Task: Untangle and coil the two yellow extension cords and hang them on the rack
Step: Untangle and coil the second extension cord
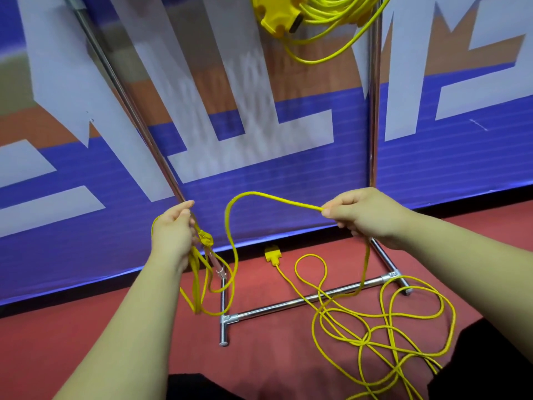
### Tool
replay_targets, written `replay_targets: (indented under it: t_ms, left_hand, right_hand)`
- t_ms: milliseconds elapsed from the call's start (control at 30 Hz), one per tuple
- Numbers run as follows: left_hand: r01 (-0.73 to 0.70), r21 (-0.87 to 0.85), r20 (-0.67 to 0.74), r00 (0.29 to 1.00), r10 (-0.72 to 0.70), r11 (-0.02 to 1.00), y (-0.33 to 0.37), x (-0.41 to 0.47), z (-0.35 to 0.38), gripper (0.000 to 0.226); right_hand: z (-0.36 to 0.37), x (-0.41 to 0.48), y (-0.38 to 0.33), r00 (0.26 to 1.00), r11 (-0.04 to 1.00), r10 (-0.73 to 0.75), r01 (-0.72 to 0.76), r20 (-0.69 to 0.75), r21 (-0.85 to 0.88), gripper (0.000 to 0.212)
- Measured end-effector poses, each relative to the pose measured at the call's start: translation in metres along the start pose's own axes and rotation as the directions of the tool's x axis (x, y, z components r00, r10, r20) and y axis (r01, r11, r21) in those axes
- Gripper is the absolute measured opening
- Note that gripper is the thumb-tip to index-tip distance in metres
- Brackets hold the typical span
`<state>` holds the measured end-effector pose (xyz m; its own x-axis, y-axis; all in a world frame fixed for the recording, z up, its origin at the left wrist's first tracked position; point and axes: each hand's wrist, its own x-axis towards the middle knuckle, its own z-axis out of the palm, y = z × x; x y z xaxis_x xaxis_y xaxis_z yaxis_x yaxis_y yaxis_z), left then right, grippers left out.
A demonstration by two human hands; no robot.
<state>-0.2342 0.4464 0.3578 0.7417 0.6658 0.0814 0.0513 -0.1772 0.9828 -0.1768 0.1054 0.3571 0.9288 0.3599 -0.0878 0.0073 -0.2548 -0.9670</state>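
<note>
Roughly half done: the first cord (326, 15) hangs coiled on the rack (374, 111), at the top of view. The second cord (389, 327) is in work. The left hand (173, 235) grips a few short loops beside the rack's left post. The right hand (366, 215) pinches the next length, held apart. Most of this cord lies loose and crossed on the floor (115, 327), its plug (272, 254) near the banner (288, 183). Outstanding: finish coiling, then hang. The banner's large white letters are cut off and not legible; no brand seen.
</note>
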Motion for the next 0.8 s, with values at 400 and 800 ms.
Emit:
replay_targets:
  t_ms: [400, 800]
  left_hand:
    - [0.112, -0.265, 0.388, 0.922, 0.0, 0.958, 0.015, -0.024, 0.014, 0.028]
    - [0.199, -0.241, 0.656, 0.755, 0.008, 0.95, 0.028, -0.069, 0.033, 0.024]
  right_hand:
    - [0.015, 0.01, 0.02, 0.871, 0.87, 0.488, -0.491, -0.06, -0.052, 0.029]
    - [0.02, 0.017, 0.019, 0.884, 0.888, 0.459, -0.458, -0.086, 0.033, 0.015]
